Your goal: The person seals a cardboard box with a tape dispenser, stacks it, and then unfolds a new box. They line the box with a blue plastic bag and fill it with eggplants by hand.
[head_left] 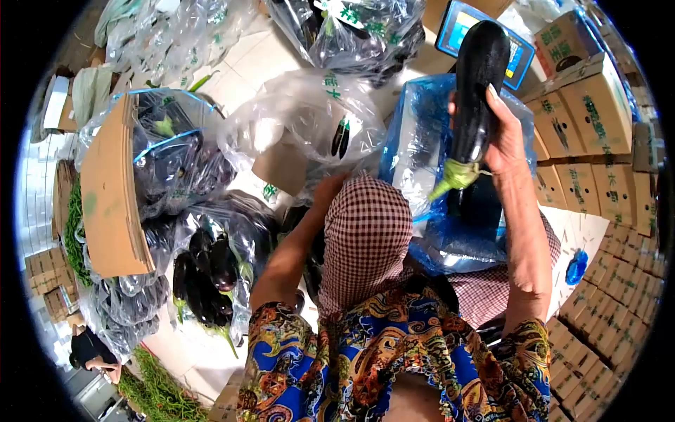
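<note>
A large dark eggplant (481, 77) with a green stem is gripped in my right hand (506, 137), its stem pointing down and left. It is over a container lined with blue plastic (415, 119), where another dark eggplant (484, 207) shows below. My left hand (330, 188) reaches down past my left knee, beside an open clear bag (281, 116) with an eggplant print. My knee hides its fingers, so what it touches cannot be made out. Several loose eggplants (204, 278) lie on plastic to the left.
A screen (519, 60) stands behind the blue-lined container. Stacked cartons (594, 112) line the right side. A cardboard flap (109, 197) and filled bags (351, 35) are at the left and back. Green peppers (158, 387) lie lower left, near another person (91, 355).
</note>
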`<action>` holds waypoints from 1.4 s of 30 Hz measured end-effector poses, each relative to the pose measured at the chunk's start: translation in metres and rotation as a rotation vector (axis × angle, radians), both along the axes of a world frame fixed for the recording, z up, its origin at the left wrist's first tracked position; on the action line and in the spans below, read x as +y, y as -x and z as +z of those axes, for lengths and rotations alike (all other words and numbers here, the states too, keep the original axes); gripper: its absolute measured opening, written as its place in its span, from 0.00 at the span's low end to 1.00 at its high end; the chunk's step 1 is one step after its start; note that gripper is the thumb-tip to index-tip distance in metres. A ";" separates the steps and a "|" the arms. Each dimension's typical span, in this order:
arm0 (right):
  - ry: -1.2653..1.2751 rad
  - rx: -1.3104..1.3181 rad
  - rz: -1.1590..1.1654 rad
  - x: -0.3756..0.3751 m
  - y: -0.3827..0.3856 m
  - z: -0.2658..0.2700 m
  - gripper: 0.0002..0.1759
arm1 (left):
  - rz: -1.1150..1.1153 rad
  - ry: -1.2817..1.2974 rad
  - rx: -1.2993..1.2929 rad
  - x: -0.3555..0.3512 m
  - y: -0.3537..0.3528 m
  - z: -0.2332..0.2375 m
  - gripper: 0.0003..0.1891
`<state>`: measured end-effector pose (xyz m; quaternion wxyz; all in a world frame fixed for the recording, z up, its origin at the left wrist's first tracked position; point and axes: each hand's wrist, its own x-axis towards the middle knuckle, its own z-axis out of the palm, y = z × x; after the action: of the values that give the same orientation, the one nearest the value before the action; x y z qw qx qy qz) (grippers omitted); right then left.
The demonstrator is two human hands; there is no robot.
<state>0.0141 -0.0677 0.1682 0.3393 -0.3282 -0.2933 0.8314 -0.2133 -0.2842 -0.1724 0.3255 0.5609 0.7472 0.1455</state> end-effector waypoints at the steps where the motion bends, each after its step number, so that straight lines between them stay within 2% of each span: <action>1: -0.003 -0.060 0.005 -0.005 -0.005 0.004 0.27 | 0.041 -0.117 -0.049 -0.002 0.002 -0.012 0.23; 3: 0.034 -0.208 -0.004 -0.011 -0.022 0.005 0.28 | 0.095 -0.349 -0.162 -0.009 0.012 -0.034 0.20; 4: 0.049 -0.384 -0.019 -0.018 -0.029 0.015 0.29 | 0.279 -0.139 -0.222 -0.005 0.016 0.029 0.16; 6: -0.005 -0.524 0.055 -0.033 -0.052 0.024 0.33 | 0.364 -0.315 -0.485 -0.020 0.038 0.036 0.16; 7: -0.057 -0.575 0.094 -0.040 -0.061 0.028 0.35 | 0.241 -0.341 -0.325 -0.019 0.050 0.070 0.16; 8: -0.040 -0.651 0.119 -0.043 -0.070 0.024 0.39 | 0.122 -0.488 -0.115 -0.031 0.065 0.053 0.16; 9: -0.107 -0.697 0.075 -0.051 -0.072 0.016 0.41 | 0.297 -0.172 -0.443 -0.032 0.067 0.079 0.15; 10: -0.079 -0.700 0.065 -0.056 -0.074 0.005 0.41 | 0.357 -0.116 -0.504 -0.036 0.071 0.083 0.15; 15: 0.202 -0.693 0.138 -0.047 -0.070 -0.041 0.31 | 0.462 -0.139 -0.523 -0.051 0.072 0.076 0.15; 17: 0.161 -0.701 0.152 -0.043 -0.072 -0.052 0.34 | 0.480 -0.147 -0.517 -0.054 0.071 0.073 0.15; 18: 0.084 -0.894 -0.033 -0.052 -0.059 -0.034 0.40 | 0.487 -0.149 -0.515 -0.055 0.069 0.072 0.15; 19: 0.023 -0.992 -0.074 -0.051 -0.064 -0.050 0.46 | 0.492 -0.153 -0.511 -0.055 0.068 0.071 0.15; 21: -0.061 -0.962 0.015 -0.047 -0.069 -0.054 0.48 | 0.514 -0.170 -0.508 -0.055 0.065 0.068 0.15; 24: -0.189 -1.124 0.046 -0.048 -0.069 -0.080 0.50 | 0.534 -0.196 -0.511 -0.052 0.056 0.061 0.14; 29: -0.205 -1.313 0.173 -0.055 -0.061 -0.082 0.54 | 0.616 -0.315 -0.538 -0.046 0.038 0.047 0.14; 31: -0.244 -1.237 0.160 -0.057 -0.052 -0.089 0.52 | 0.692 -0.407 -0.536 -0.044 0.034 0.052 0.14; 33: -0.491 -1.322 0.235 -0.049 -0.062 -0.143 0.60 | 0.787 -0.505 -0.473 -0.041 0.040 0.073 0.14; 34: -0.531 -1.305 0.301 -0.047 -0.065 -0.156 0.61 | 0.835 -0.548 -0.409 -0.041 0.046 0.088 0.14; 35: -0.569 -1.292 0.363 -0.046 -0.071 -0.166 0.63 | 0.798 -0.340 -0.110 -0.043 0.058 0.123 0.22; 36: -0.572 -1.382 0.435 -0.046 -0.082 -0.177 0.51 | 0.896 -0.441 -0.077 -0.041 0.065 0.142 0.27; 37: -0.716 -1.464 0.504 -0.049 -0.090 -0.170 0.47 | 0.992 -0.536 -0.043 -0.043 0.069 0.149 0.33; 39: -1.050 -1.613 0.597 -0.051 -0.105 -0.159 0.40 | 0.982 -0.405 0.330 -0.061 0.111 0.120 0.49; 40: -0.937 -1.617 0.701 -0.046 -0.091 -0.131 0.35 | 1.195 -0.351 -0.107 -0.066 0.134 0.092 0.60; 41: -0.824 -1.616 0.802 -0.038 -0.076 -0.100 0.31 | 1.261 -0.337 -0.322 -0.062 0.137 0.078 0.60; 42: -0.922 -1.602 0.759 -0.034 -0.073 -0.091 0.25 | 1.339 -0.316 -0.526 -0.057 0.140 0.063 0.60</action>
<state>0.0867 -0.1017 0.0769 -0.1527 -0.5127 -0.8149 0.2229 -0.3529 -0.3415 -0.1091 0.2506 -0.0287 0.7971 0.5487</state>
